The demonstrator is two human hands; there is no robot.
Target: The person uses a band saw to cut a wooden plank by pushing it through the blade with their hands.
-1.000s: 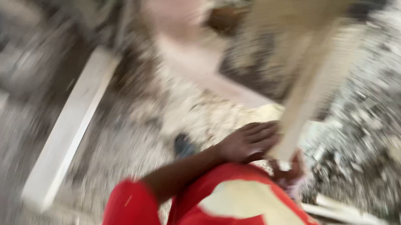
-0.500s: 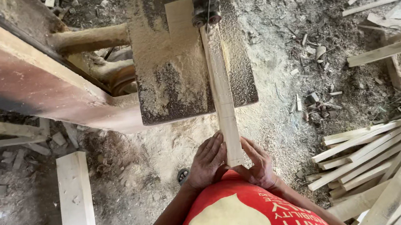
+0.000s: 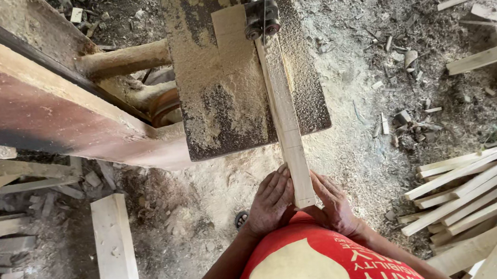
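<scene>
A long pale wooden strip (image 3: 285, 117) lies lengthwise on the sawdust-covered saw table (image 3: 218, 81), its far end at the band saw's blade guide (image 3: 261, 18). My left hand (image 3: 272, 200) presses against the strip's near end from the left. My right hand (image 3: 333, 203) holds the same end from the right. Both hands sit just in front of my red shirt, off the table's near edge.
A heavy reddish beam (image 3: 22, 95) runs along the left. A white plank (image 3: 116, 252) lies on the floor at lower left. A stack of cut wooden slats (image 3: 482, 195) is piled at the right. Sawdust and offcuts cover the ground.
The view was blurred a second ago and has steadied over the saw table. Both hands have settled on the strip's near end, and the strip lies against the blade.
</scene>
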